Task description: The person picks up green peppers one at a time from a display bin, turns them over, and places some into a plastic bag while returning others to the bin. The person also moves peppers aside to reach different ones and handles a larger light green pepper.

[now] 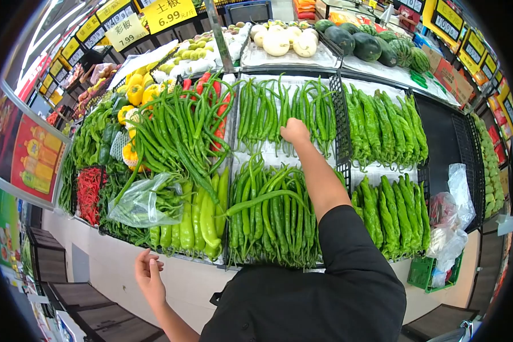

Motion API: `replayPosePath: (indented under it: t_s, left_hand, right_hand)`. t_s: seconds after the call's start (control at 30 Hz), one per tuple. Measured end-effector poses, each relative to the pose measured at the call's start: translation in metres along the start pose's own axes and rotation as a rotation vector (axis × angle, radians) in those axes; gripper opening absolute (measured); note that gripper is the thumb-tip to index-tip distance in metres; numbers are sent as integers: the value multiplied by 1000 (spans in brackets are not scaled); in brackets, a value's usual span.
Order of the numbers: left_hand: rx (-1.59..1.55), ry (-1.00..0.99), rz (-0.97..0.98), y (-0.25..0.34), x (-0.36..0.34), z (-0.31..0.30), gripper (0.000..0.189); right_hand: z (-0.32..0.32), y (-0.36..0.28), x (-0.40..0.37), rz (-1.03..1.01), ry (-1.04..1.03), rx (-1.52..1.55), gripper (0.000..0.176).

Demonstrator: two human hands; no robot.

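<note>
The right hand (pixel 295 131) is curled on the thin green peppers (pixel 262 111) just left of the black divider (pixel 341 125); a grip cannot be confirmed. The left hand (pixel 149 273) is held open, empty. Tangled neighbours could be dragged out.

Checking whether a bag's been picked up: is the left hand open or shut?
Open: the left hand hovers with fingers spread, holding nothing; the clear bag lies on the green peppers.

Hands x2: left hand (pixel 149 273), right hand (pixel 295 130). Clear bag (pixel 139 202) on peppers (pixel 202 219) x1. Green basket (pixel 424 273) x1.
</note>
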State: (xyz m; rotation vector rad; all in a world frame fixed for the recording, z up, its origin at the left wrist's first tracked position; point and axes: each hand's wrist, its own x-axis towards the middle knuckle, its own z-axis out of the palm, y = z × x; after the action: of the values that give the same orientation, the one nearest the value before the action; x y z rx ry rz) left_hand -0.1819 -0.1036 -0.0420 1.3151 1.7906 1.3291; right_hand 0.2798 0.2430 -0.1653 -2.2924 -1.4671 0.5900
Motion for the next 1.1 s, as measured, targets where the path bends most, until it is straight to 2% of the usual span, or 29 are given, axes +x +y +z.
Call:
replayPosePath:
  t_s: [0.13,0.33,0.43,0.53,0.63,0.83,0.93,1.03,1.1]
  left_hand:
    - [21,-63,1,0,5,10,28]
    - [26,-110,-40,0,8,18,28]
    - [17,-119,-40,-2,10,19,28]
    - [14,-120,-40,-3,11,21,28]
    - [18,-129,-42,-1,12,23,28]
    - [20,-132,-47,-6,11,22,28]
    - [9,-139,-52,-9,10,22,28]
    - [1,-144,-65,-13,10,22,28]
    - [-10,-150,-73,-17,10,22,28]
  right_hand:
    - [-1,-7,9,-5,0,6,39]
    - [30,13,36,-175,113,208,54]
    - [33,23,40,-177,35,326,50]
    - [31,23,38,-157,57,317,51]
    - [24,16,27,-122,101,221,51]
    - [15,5,11,-100,177,98,33]
    - [11,5,5,-109,189,69,30]
    - [8,8,10,-78,101,31,34]
    - [10,12,18,-120,95,24,31]
